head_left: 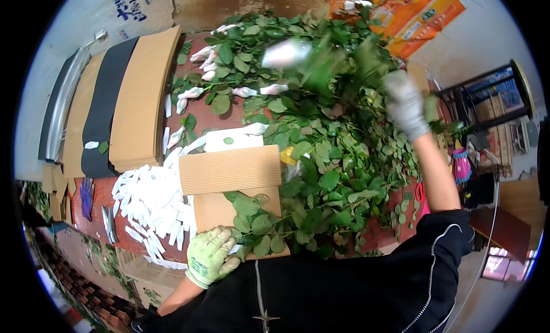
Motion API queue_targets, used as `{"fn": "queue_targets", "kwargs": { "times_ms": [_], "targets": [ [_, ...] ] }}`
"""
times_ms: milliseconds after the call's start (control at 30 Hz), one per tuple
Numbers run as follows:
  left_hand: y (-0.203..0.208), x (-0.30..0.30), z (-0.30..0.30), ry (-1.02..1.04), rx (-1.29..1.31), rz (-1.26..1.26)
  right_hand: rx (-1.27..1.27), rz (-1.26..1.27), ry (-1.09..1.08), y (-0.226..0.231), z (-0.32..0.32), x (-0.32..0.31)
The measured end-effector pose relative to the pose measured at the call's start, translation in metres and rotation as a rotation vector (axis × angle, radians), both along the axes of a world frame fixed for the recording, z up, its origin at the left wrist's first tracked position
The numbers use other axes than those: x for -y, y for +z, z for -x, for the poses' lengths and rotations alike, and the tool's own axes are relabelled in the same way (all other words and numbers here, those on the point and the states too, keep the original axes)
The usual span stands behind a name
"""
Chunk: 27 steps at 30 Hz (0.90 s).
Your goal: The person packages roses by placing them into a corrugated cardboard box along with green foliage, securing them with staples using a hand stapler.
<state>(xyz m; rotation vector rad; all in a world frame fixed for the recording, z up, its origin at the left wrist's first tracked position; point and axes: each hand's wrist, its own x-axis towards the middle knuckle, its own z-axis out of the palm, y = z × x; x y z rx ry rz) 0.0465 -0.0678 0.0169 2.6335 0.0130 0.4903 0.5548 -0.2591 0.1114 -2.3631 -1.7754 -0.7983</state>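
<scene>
My left hand, in a green and white glove, rests on the near edge of a brown corrugated cardboard sheet and presses down leafy stems lying across it. My right hand, in a grey glove, is raised over the heap of rose stems and is blurred by motion. It grips a leafy stem whose white-sleeved bud swings in the air to the left of it.
Stacks of brown and black cardboard lie at the left of the red table. A pile of white bud sleeves sits beside the sheet. A dark shelf unit stands at the right, an orange poster behind.
</scene>
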Motion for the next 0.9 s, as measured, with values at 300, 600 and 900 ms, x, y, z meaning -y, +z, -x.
{"fn": "queue_targets", "kwargs": {
  "times_ms": [300,600,900],
  "targets": [
    [0.005,0.002,0.003,0.030,-0.125,0.038,-0.461,0.455,-0.001,-0.122,0.040,-0.146],
    [0.001,0.000,-0.001,0.025,-0.136,0.020,-0.406,0.445,-0.138,-0.172,0.029,-0.119],
    [0.001,-0.001,-0.002,0.000,-0.133,0.086,0.060,0.302,-0.065,-0.099,-0.024,-0.047]
  ]
}}
